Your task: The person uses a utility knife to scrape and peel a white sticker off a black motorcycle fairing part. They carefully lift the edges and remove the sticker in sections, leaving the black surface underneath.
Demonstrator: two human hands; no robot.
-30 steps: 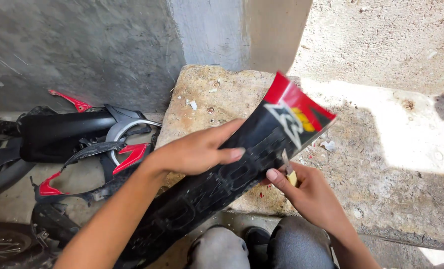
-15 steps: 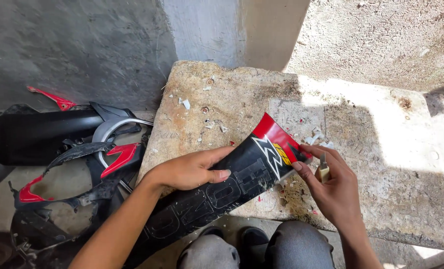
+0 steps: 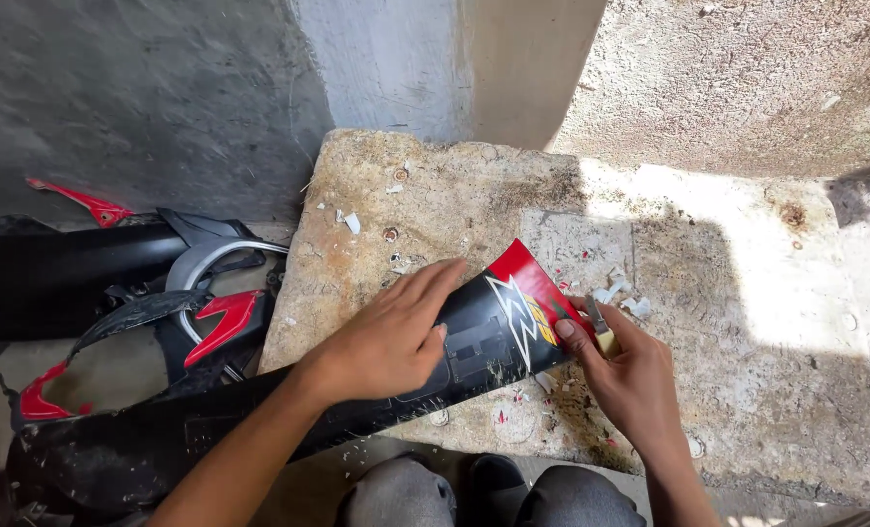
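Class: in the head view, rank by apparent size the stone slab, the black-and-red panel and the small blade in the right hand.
1. Stone slab
2. Panel, long but narrower
3. Blade, tiny, in the right hand

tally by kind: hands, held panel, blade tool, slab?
Hands: 2, left hand and right hand
Black-and-red panel: 1
Small blade tool: 1
Concrete slab: 1
Total: 5

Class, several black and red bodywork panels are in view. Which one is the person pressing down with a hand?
The long panel lying across the stone slab, pinned by the left hand. The other panels lie untouched beside the slab.
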